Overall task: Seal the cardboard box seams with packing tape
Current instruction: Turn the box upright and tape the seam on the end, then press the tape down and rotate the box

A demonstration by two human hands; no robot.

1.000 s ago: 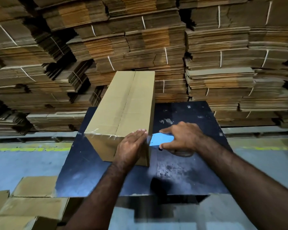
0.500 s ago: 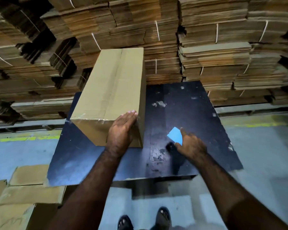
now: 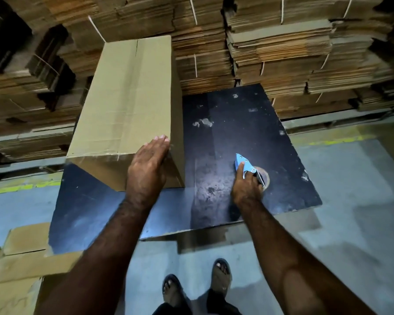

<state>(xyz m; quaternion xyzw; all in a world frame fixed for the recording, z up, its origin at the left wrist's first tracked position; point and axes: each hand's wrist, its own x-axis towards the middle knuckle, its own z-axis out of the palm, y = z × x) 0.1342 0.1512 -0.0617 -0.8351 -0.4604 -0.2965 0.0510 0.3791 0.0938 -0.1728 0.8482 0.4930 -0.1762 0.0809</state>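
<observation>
A long brown cardboard box (image 3: pixel 125 98) lies on the black table (image 3: pixel 237 123), its taped centre seam running away from me and clear tape across its near edge. My left hand (image 3: pixel 149 169) rests flat with fingers together on the box's near right corner. To the right, my right hand (image 3: pixel 246 187) grips a blue tape dispenser (image 3: pixel 245 165) with a roll of packing tape (image 3: pixel 263 178), held down on the table surface, apart from the box.
Strapped bundles of flat cardboard (image 3: pixel 271 46) are stacked high behind the table. More flattened boxes (image 3: pixel 21 264) lie at the lower left. The grey floor (image 3: pixel 350 223) has yellow lines, and my sandalled feet (image 3: pixel 196 285) stand at the table's near edge.
My right hand has pulled the dispenser away from the box's near corner and brought it down to the table on the right. The left hand has stayed on the box corner.
</observation>
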